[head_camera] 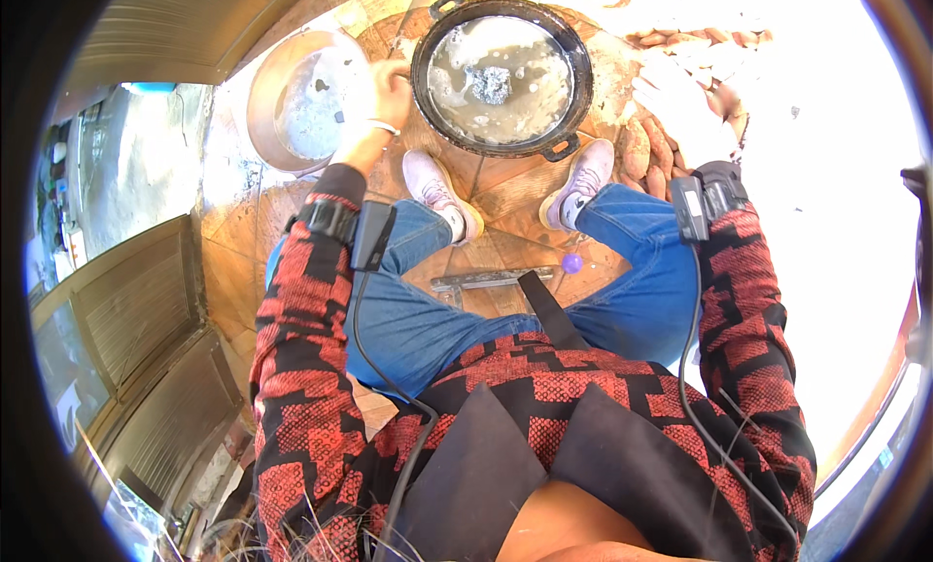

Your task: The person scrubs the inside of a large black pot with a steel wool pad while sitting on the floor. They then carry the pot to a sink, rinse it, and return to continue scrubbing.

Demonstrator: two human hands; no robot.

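Note:
A round black metal pan point(503, 136) with loop handles stands on the floor before me, holding cloudy water and a metal scouring pad point(490, 85). My left hand point(390, 92) is at the pan's left rim, between it and a plastic basin point(266, 114) with water in it; whether it grips the rim is unclear. Over at the right, my right hand point(685, 110) lies among reddish-brown sweet potatoes point(636, 150). Strong glare washes out its fingers, so whether it holds one cannot be told.
My shoes point(434, 183) rest on the wood-patterned tiles just below the pan. A purple ball point(572, 263) and a flat strip point(481, 278) lie between my legs. Panelled doors point(138, 300) stand at the left. Bright sunlight covers the right side.

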